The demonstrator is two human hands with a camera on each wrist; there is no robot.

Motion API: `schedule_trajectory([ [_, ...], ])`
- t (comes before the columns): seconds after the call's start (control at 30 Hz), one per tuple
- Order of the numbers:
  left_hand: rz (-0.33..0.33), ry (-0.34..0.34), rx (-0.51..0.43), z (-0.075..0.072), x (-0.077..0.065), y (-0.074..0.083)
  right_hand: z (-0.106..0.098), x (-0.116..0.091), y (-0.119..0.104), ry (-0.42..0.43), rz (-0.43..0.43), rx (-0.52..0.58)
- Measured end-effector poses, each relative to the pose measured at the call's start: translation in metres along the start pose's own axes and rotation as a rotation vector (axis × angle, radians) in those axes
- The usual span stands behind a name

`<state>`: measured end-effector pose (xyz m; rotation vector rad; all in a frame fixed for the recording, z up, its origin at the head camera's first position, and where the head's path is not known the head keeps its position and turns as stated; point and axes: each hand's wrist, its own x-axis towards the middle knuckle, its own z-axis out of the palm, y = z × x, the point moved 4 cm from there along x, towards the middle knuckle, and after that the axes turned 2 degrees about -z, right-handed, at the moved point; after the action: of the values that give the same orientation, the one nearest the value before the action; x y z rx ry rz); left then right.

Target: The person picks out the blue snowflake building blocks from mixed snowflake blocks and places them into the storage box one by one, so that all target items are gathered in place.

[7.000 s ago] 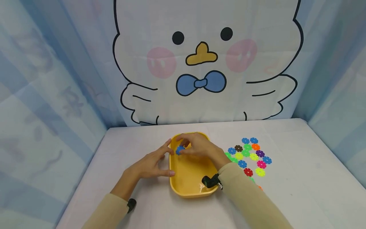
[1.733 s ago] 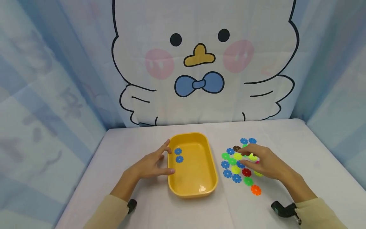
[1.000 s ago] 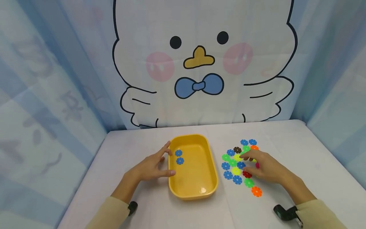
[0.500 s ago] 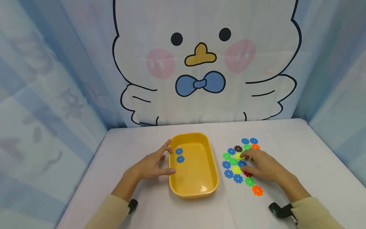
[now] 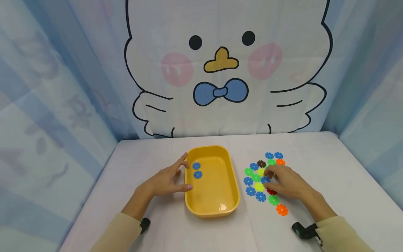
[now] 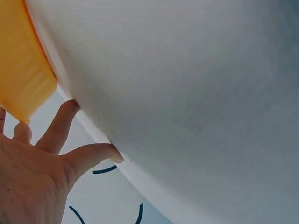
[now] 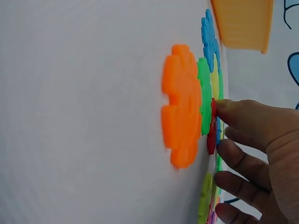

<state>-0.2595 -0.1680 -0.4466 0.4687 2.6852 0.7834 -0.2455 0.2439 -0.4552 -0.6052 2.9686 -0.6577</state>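
Note:
Left of the yellow tray [image 5: 214, 196], my left hand [image 5: 160, 182] rests with spread fingers at its rim, thumb and fingertips along the side. Two blue snowflake discs lie inside the tray near that hand. To the right, my right hand [image 5: 288, 180] reaches down over a group of colourful snowflake discs. Its thumb and fingertips meet the edges of a blue snowflake disc [image 5: 265, 180]. A red disc [image 7: 212, 126] sits under the thumb, partly covered in the head view. The palm and fingers hide several discs behind them.
Nearest me in the group lie an orange disc [image 5: 282, 210] and a green disc [image 5: 274, 200]. A brown disc [image 5: 261, 163] is farther back. The white table [image 5: 157, 154] ends at a curtain with a cartoon bird. Black cameras sit at both wrists.
Earlier my right hand held a blue disc in the tray; two discs now lie there. It moved right to the group, then shifted slightly left, fingertips drawing together. The left hand stayed.

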Motion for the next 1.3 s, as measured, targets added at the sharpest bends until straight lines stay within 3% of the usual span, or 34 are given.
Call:
schedule_trajectory([
  [0.47, -0.028, -0.007, 0.001, 0.0009, -0.0018, -0.0013, 0.0017, 0.0033, -0.0039, -0.072, 0.049, 0.101],
  [0.7, -0.016, 0.0, 0.011, 0.0003, -0.0014, -0.0007, 0.0011, 0.0028, -0.0079, -0.052, 0.007, 0.095],
  [1.3, -0.015, 0.014, -0.008, 0.0028, -0.0001, 0.0003, 0.002, -0.0026, -0.0037, -0.055, 0.029, 0.089],
])
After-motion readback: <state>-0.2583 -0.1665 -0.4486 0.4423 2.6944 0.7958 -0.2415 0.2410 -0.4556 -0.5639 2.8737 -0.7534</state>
